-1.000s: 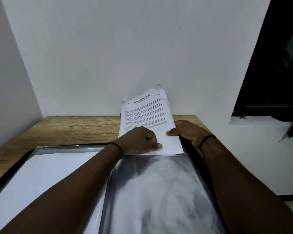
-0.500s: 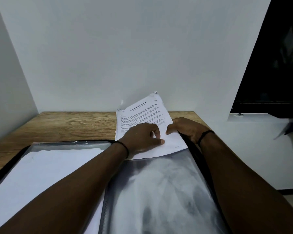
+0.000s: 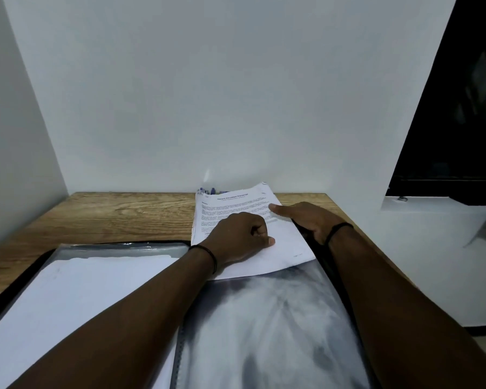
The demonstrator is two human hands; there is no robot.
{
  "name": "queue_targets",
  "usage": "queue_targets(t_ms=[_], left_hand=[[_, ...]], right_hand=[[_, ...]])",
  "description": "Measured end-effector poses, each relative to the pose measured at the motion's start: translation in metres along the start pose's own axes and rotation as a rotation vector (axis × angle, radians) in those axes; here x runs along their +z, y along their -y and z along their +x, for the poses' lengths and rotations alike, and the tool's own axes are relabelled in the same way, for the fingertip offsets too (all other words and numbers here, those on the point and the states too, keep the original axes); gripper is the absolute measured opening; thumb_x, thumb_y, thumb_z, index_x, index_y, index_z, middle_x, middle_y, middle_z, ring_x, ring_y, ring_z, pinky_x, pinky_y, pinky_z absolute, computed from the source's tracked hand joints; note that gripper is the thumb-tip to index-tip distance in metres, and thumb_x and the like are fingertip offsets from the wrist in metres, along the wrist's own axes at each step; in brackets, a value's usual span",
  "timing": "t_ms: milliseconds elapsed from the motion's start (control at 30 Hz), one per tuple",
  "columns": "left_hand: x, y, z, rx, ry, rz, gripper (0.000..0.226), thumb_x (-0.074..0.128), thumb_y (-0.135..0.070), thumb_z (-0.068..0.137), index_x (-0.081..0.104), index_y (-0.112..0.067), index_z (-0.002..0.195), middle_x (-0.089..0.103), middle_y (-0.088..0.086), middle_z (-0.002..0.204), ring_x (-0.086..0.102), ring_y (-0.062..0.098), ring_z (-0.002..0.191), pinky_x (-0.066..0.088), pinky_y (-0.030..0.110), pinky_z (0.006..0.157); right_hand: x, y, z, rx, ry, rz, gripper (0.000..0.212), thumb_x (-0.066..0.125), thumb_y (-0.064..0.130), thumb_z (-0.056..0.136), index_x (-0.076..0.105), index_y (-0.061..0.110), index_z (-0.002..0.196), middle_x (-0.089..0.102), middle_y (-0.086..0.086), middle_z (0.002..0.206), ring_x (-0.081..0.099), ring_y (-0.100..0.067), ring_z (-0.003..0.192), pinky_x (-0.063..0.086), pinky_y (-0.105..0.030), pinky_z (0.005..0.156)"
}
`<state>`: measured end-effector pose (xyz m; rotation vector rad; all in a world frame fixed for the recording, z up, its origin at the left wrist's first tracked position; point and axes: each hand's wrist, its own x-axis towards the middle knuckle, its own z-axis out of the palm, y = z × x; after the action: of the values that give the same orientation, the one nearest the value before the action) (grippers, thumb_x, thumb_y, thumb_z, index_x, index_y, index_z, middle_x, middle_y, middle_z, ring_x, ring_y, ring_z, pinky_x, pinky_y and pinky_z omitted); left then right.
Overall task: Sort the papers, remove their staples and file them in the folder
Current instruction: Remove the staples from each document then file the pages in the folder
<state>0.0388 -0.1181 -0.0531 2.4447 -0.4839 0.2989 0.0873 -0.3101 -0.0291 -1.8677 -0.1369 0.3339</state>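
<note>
A printed white paper [image 3: 236, 204] lies flat at the back of the wooden table [image 3: 110, 217], its near end over the open black folder [image 3: 44, 255]. My left hand [image 3: 240, 240] rests on the paper's middle as a fist, thumb tip pressed to the sheet. My right hand [image 3: 306, 217] holds the paper's right edge, thumb on top and fingers hidden beneath. The folder's left sleeve holds a white sheet [image 3: 82, 293]. Its right clear sleeve [image 3: 264, 332] looks grey. No staple can be made out.
Blue pen-like items [image 3: 208, 190] peek out behind the paper, against the white back wall. Another wall closes in the table's left side. The table's right edge [image 3: 357, 234] drops off beside my right forearm. A dark window [image 3: 460, 122] is at far right.
The paper, which leaned up against the wall, has come down flat onto the table and folder. Both hands stayed on it, and my right thumb slid farther up its edge.
</note>
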Motion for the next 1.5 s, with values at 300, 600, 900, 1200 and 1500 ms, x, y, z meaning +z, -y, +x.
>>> queue_targets(t_ms=[300,600,900,1200,1500], left_hand=[[-0.005,-0.005,0.002,-0.015,-0.045,-0.040,0.031,0.066,-0.052,0.070,0.055,-0.024,0.062,0.054,-0.012,0.062,0.052,0.012,0.067,0.047,0.037,0.072],[-0.003,-0.004,0.001,-0.001,-0.048,-0.032,0.029,0.076,-0.037,0.081,0.058,-0.018,0.069,0.053,-0.011,0.060,0.050,0.008,0.064,0.041,0.030,0.065],[-0.004,-0.006,0.000,-0.017,-0.064,-0.069,0.031,0.078,-0.040,0.078,0.057,-0.023,0.062,0.057,-0.011,0.065,0.052,0.006,0.065,0.041,0.030,0.065],[-0.006,-0.007,-0.001,-0.033,-0.021,-0.060,0.028,0.078,-0.040,0.079,0.060,-0.023,0.065,0.057,-0.011,0.063,0.053,0.007,0.064,0.042,0.030,0.065],[-0.008,-0.013,0.000,0.036,-0.098,0.104,0.029,0.079,-0.044,0.076,0.059,-0.030,0.062,0.058,-0.009,0.093,0.055,0.013,0.096,0.038,0.034,0.082]], right_hand=[[-0.014,0.001,-0.012,-0.006,0.073,-0.049,0.026,0.062,0.012,0.097,0.064,0.012,0.071,0.056,0.003,0.053,0.044,-0.006,0.041,0.032,-0.016,0.040],[-0.003,-0.007,-0.002,-0.020,-0.143,0.001,0.034,0.075,0.028,0.088,0.073,-0.006,0.092,0.076,-0.018,0.088,0.070,-0.031,0.073,0.056,-0.036,0.072],[-0.022,-0.005,-0.009,0.028,0.080,-0.090,0.049,0.064,0.011,0.093,0.058,0.019,0.045,0.041,0.000,0.051,0.030,-0.008,0.040,0.021,-0.018,0.039],[-0.003,-0.012,0.005,-0.076,-0.147,-0.005,0.035,0.077,0.029,0.081,0.062,-0.002,0.079,0.056,-0.016,0.070,0.049,-0.023,0.060,0.038,-0.029,0.060],[-0.019,-0.008,-0.005,0.039,0.010,-0.119,0.025,0.070,0.023,0.086,0.063,0.013,0.064,0.052,-0.005,0.055,0.041,-0.014,0.044,0.031,-0.021,0.041]])
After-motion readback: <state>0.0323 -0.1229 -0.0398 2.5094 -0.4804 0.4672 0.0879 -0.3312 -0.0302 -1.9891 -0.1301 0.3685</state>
